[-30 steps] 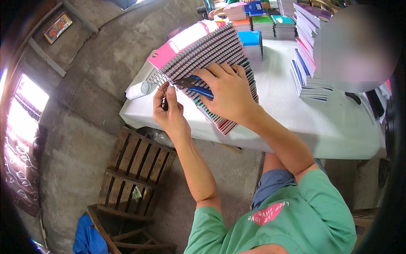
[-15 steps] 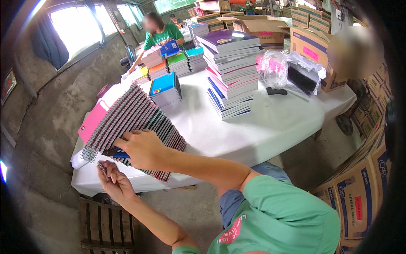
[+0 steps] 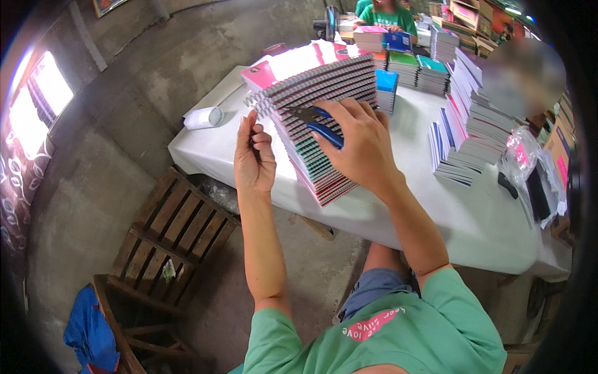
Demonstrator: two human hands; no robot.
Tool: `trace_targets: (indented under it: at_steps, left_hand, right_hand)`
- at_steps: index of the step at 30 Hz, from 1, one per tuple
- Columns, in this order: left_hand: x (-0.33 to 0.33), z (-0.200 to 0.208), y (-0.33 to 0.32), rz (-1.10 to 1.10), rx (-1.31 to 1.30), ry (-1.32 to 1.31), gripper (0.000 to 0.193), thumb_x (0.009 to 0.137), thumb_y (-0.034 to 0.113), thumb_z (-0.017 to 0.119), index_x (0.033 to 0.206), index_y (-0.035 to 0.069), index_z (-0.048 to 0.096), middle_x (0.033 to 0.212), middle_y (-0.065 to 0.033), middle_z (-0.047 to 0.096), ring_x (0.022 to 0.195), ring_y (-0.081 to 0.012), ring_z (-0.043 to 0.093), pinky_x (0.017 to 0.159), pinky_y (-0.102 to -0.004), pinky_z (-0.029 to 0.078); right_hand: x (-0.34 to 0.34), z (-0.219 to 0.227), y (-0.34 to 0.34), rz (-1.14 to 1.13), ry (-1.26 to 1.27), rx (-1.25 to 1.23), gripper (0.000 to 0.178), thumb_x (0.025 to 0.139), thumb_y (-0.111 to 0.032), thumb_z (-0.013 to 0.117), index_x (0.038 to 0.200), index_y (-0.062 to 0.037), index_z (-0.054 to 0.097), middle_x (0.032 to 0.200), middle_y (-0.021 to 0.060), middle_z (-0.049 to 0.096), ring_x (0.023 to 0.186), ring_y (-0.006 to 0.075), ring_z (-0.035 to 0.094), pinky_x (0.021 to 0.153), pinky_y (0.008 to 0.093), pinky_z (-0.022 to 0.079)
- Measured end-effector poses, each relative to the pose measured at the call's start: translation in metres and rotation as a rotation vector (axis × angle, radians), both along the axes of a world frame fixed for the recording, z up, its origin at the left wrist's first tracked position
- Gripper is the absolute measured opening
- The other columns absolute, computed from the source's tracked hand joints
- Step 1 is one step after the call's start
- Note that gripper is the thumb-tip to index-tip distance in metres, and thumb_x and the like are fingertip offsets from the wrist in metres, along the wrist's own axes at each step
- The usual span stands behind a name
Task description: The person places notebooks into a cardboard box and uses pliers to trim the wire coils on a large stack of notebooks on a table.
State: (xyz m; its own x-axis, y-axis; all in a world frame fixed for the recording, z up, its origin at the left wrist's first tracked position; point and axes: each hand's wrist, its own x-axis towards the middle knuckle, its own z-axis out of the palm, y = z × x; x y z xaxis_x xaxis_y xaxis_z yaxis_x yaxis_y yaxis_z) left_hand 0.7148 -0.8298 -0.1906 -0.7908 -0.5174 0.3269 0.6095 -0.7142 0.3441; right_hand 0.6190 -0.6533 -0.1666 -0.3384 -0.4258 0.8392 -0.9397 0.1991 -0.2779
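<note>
Pliers (image 3: 326, 134) clamped in right hand's (image 3: 364, 142) grip against spiral notebook stack (image 3: 333, 92) on bench (image 3: 411, 199); left hand (image 3: 254, 161) near protruding coil ends (image 3: 254, 101), grip curled, can't tell if closed.

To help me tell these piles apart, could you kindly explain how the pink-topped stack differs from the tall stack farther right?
The pink-topped stack shows rows of spiral coils; the tall stack shows page edges. The right hand holds blue-handled pliers at the pink-topped stack, while neither of the person's hands is at the tall stack. Both rest on the white-covered table.
</note>
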Motion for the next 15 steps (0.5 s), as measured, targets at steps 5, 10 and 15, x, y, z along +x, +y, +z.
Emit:
trace_targets:
  at_steps: [5,10,15]
  left_hand:
    - [-0.001,0.017,0.029,0.646,-0.506,-0.248,0.030,0.088,0.019,0.063,0.105,-0.005,0.060,0.071,-0.0022,0.055,0.056,-0.0073,0.053,0.044,-0.0184,0.045]
    - [-0.011,0.029,0.040,0.904,-0.677,-0.404,0.030,0.085,0.023,0.067,0.092,-0.006,0.061,0.064,-0.0032,0.054,0.052,-0.0088,0.051,0.045,-0.0215,0.042]
    - [-0.012,0.028,0.040,0.962,-0.748,-0.467,0.031,0.085,0.026,0.067,0.088,-0.005,0.061,0.066,-0.0037,0.053,0.053,-0.0110,0.051,0.045,-0.0235,0.042]
  right_hand:
    - [-0.004,0.002,-0.005,0.009,0.000,0.022,0.039,0.071,-0.019,0.069,0.108,-0.0140,0.059,0.096,0.0064,0.059,0.093,0.0272,0.055,0.079,0.0444,0.039]
    - [-0.010,-0.002,-0.017,0.033,0.014,-0.001,0.038,0.070,-0.019,0.069,0.106,-0.0141,0.059,0.094,0.0063,0.059,0.091,0.0266,0.057,0.077,0.0465,0.040]
    - [-0.009,-0.001,-0.018,0.089,-0.044,0.017,0.033,0.071,-0.018,0.068,0.102,-0.0115,0.059,0.088,0.0080,0.061,0.082,0.0285,0.061,0.070,0.0425,0.047]
